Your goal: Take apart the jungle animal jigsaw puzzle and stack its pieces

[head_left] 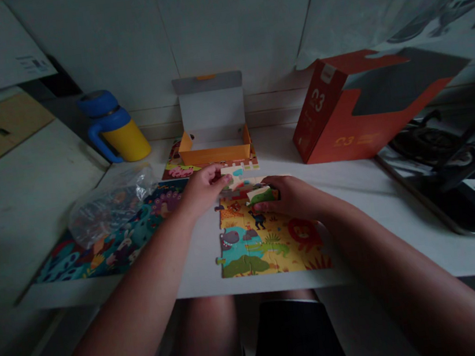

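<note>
A partly joined jigsaw puzzle (281, 245) with a lion, a crocodile and a hippo lies flat on the white table. Over its far left corner, my left hand (206, 189) pinches a pale puzzle piece (232, 174) with a blue patch between thumb and fingers. My right hand (290, 194) hovers above the puzzle's upper part, its fingers closed round a few green and cream puzzle pieces (261, 196). How many it holds is hard to make out. Part of the puzzle's far edge is hidden behind both hands.
An open orange box (214, 153) stands on another puzzle picture (173, 170) at the back. Left are a blue-yellow jug (122, 135), a crumpled clear plastic bag (110, 209) and a dark teal puzzle (111, 253). Right stands a red box (321, 114) beside black equipment (451, 173).
</note>
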Demonstrator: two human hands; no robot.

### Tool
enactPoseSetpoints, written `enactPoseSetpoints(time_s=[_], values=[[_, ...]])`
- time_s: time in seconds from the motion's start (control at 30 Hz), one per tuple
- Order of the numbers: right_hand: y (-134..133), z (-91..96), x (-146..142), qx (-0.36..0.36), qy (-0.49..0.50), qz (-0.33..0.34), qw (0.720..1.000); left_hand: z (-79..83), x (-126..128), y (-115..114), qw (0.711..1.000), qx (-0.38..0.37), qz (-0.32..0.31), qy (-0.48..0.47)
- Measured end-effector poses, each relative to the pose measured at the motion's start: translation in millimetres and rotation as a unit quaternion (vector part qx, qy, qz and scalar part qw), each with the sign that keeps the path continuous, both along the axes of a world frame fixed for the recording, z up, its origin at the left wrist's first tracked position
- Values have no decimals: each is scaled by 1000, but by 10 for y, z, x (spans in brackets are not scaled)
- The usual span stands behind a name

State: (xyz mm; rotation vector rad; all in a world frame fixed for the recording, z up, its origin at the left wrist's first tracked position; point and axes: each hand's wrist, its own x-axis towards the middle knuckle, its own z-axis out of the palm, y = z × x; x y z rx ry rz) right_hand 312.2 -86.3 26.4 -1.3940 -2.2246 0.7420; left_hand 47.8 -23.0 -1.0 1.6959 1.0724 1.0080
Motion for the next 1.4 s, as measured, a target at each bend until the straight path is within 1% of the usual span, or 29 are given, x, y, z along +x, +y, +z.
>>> enactPoseSetpoints(time_s=[0.1, 0.17, 0.23, 0.3, 0.4, 0.6, 0.67, 0.73, 0.8, 0.9, 0.97, 1.03, 1.13, 1.23, 1.3, 1.4], values=[[-1, -14, -19, -1, 58, -1, 998, 18, 71, -67, 998, 39, -37, 36], [9, -43, -34, 2, 104, -23, 994, 37, 118, -112, 995, 51, -74, 41], [30, -88, -46, 23, 129, -58, 990, 53, 150, -148, 993, 51, -102, 36], [59, -137, -54, 57, 140, -87, 985, 68, 165, -175, 992, 48, -112, 37], [94, -183, -61, 82, 158, -96, 979, 102, 165, -210, 992, 37, -119, 33], [72, -138, -110, 67, 150, -78, 983, 209, 168, -301, 986, 16, -163, 9], [54, -121, -136, 70, 149, -86, 983, 211, 179, -317, 982, -6, -188, -15], [43, -113, -166, 79, 149, -96, 981, 177, 197, -317, 977, -25, -208, -37], [42, -106, -194, 87, 136, -93, 983, 115, 221, -303, 980, -26, -196, -37], [61, -79, -179, 99, 101, -63, 988, 19, 251, -261, 990, -12, -142, -11], [89, -56, -77, 100, 81, -33, 991, -21, 253, -228, 993, -2, -120, -6], [127, -48, 114, 111, 42, -13, 993, -35, 239, -197, 995, 7, -100, -6], [192, -88, 477, 140, -70, -26, 987, -31, 206, -163, 998, 19, -66, 2], [251, -158, 725, 109, -129, -44, 985, -32, 193, -149, 999, 22, -48, 14], [284, -192, 775, 86, -136, -52, 986, -39, 202, -150, 998, 18, -51, 21], [321, -212, 745, 69, -137, -68, 986, -43, 224, -160, 997, 11, -70, 10]])
